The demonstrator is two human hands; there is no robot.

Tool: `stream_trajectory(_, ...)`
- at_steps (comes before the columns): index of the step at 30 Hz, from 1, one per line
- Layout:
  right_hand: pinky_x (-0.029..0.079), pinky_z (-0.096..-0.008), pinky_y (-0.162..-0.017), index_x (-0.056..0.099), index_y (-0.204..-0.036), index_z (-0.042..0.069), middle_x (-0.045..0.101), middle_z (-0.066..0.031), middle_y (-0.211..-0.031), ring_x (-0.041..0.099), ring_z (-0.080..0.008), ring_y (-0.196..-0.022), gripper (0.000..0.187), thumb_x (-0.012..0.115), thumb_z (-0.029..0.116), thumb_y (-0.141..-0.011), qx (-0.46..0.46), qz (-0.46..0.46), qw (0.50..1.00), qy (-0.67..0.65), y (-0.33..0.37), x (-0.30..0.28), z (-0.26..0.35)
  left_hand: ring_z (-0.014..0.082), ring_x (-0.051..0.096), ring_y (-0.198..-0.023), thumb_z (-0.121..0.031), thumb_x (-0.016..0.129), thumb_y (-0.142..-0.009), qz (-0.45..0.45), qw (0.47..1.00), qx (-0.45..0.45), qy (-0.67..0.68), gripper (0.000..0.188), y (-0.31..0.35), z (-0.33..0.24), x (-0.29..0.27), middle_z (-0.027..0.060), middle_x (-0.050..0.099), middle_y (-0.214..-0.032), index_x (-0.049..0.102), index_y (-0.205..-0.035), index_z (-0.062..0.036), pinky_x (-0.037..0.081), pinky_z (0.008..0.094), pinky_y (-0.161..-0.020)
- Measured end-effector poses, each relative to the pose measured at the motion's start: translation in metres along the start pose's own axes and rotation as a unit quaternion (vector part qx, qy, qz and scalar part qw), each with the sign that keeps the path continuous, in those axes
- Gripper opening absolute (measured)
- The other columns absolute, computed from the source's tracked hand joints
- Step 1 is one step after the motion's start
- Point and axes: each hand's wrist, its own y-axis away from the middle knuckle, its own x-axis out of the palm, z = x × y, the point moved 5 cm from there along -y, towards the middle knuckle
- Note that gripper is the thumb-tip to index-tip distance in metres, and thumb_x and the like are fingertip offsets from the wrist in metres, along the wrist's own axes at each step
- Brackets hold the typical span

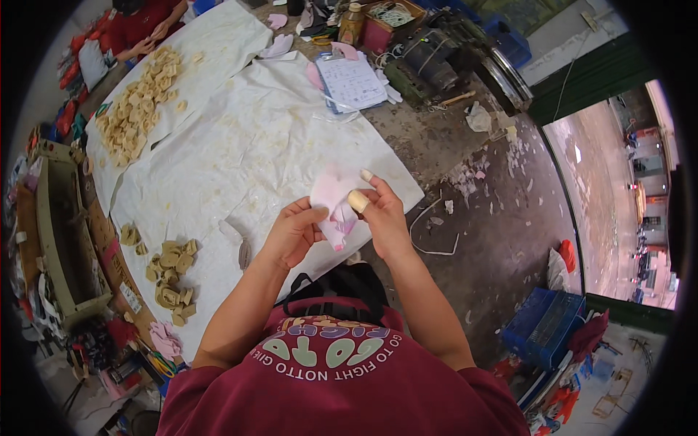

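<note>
Left hand pinches pale pink piece above near edge of white-covered bench; right hand at its right side, grip unclear. Judgement: light, even finger pressure limits creasing.

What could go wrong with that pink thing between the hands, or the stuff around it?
The pink-and-white piece could slip from the left hand and maybe fall past the nearby edge of the white sheet.

The tan cover on the thumb of the right hand might slide off, if it's loose.

The left forearm could bump the small pile of tan pieces beside it.
</note>
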Motion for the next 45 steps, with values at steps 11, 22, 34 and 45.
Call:
stream_trajectory(11, 0.045, -0.0391, -0.08, 0.059, -0.111, 0.002, 0.062, -0.0118, -0.093, 0.057, -0.0297, -0.088, 0.038, 0.065, 0.0, -0.073, -0.418, -0.003, 0.795, 0.44, 0.048, -0.083, 0.108, 0.0158, 0.066, -0.079, -0.012, 0.064, -0.085, 0.016, 1.0, 0.004, -0.01, 0.017, -0.058, 0.033, 0.121, 0.0081, 0.067, -0.09, 0.063, -0.096, -0.0002, 0.055, 0.032, -0.07)
stream_trajectory(22, 0.042, -0.0373, -0.078, 0.064, -0.099, 0.004, 0.063, -0.0061, -0.09, 0.055, -0.0251, -0.085, 0.037, 0.063, -0.005, -0.063, -0.482, 0.014, 0.697, 0.53, 0.056, -0.196, 0.165, 0.0174, 0.064, -0.074, -0.008, 0.062, -0.085, -0.015, 0.999, 0.018, -0.034, 0.007, -0.118, 0.09, 0.226, 0.0087, 0.065, -0.084, 0.06, -0.086, -0.0005, 0.052, 0.0326, -0.07)
stream_trajectory(34, 0.049, -0.0353, -0.073, 0.063, -0.095, 0.003, 0.06, -0.0114, -0.094, 0.058, -0.0283, -0.082, 0.027, 0.059, -0.007, -0.069, -0.394, -0.049, 0.805, 0.441, 0.052, -0.291, 0.165, 0.0283, 0.067, -0.07, -0.012, 0.058, -0.088, 0.018, 0.998, 0.001, -0.054, 0.023, -0.168, 0.077, 0.262, 0.0178, 0.066, -0.087, 0.054, -0.105, 0.0027, 0.056, 0.038, -0.063)
stream_trajectory(45, 0.043, -0.0381, -0.08, 0.061, -0.088, 0.004, 0.06, -0.0072, -0.093, 0.058, -0.0261, -0.085, 0.02, 0.061, 0.003, -0.068, -0.531, 0.049, 0.68, 0.504, -0.041, -0.228, 0.226, 0.0217, 0.064, -0.095, -0.018, 0.047, -0.094, 0.03, 0.998, -0.043, 0.019, 0.032, -0.223, 0.106, 0.259, 0.0118, 0.063, -0.109, 0.054, -0.12, -0.0009, 0.053, 0.0344, -0.08)
